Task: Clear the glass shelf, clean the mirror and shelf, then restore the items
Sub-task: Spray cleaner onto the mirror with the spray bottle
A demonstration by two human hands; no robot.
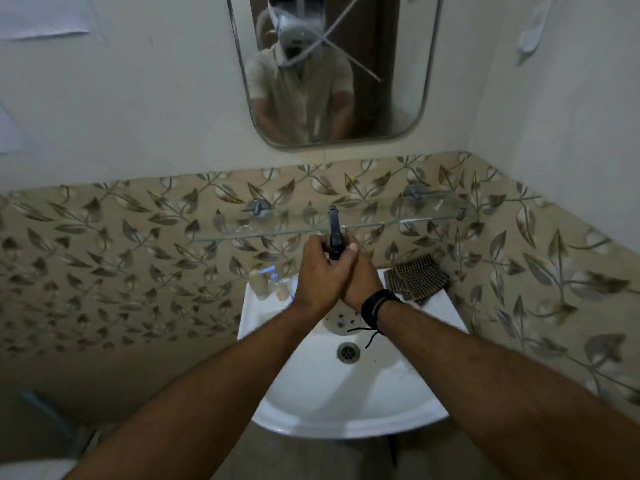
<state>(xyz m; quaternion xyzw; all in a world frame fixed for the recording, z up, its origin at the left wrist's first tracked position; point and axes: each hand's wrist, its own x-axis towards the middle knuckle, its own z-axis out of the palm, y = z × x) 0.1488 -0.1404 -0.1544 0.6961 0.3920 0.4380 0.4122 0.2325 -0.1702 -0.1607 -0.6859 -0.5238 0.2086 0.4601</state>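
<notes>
The clear glass shelf (pixel 429 219) juts from the leaf-pattern tiles on two metal brackets, and I see nothing standing on it. Just below its front edge, my left hand (pixel 317 273) and my right hand (pixel 362 277) are pressed together around a slim dark object (pixel 334 230). The object points up past the shelf edge, and I cannot tell what it is. Above hangs the mirror (pixel 384 71), with pale streaks crossing its upper part; it reflects a person in a light shirt.
A white sink (pixel 346 424) lies under my arms, its drain (pixel 348 351) uncovered. Small bottles (pixel 268 278) stand on its back left corner. A checked cloth (pixel 417 277) lies on the back right corner. A wall corner closes in on the right.
</notes>
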